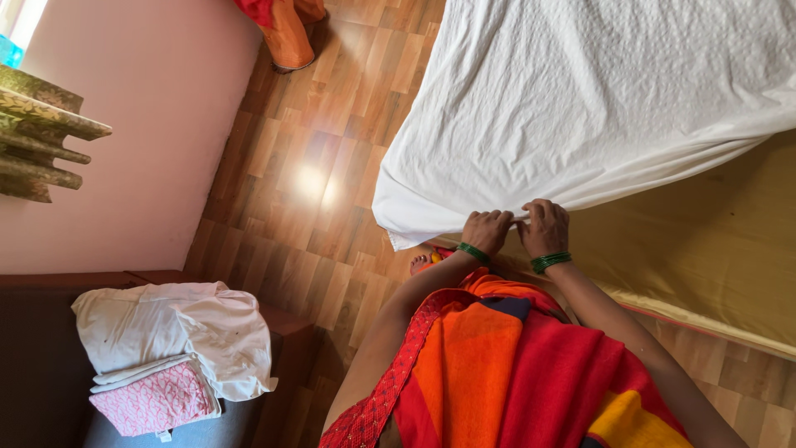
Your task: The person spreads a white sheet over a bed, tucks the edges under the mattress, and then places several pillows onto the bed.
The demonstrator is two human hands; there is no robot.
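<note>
A white bedsheet (597, 91) lies spread over a mattress with a yellow-gold cover (713, 249). My left hand (487, 231) and my right hand (545, 227) sit side by side, both pinching the sheet's near hem. Green bangles ring both wrists. The sheet's corner (398, 228) hangs off the bed's edge to the left of my hands. My orange and red clothing fills the lower middle of the view, and my bare toes (421, 263) show below the sheet's corner.
A wood laminate floor (298, 182) runs beside the bed. A dark seat (50, 365) at lower left carries folded white and pink cloths (166, 348). A pink wall (141, 124) with a patterned shelf stands left. Another person's orange garment (286, 29) shows at the top.
</note>
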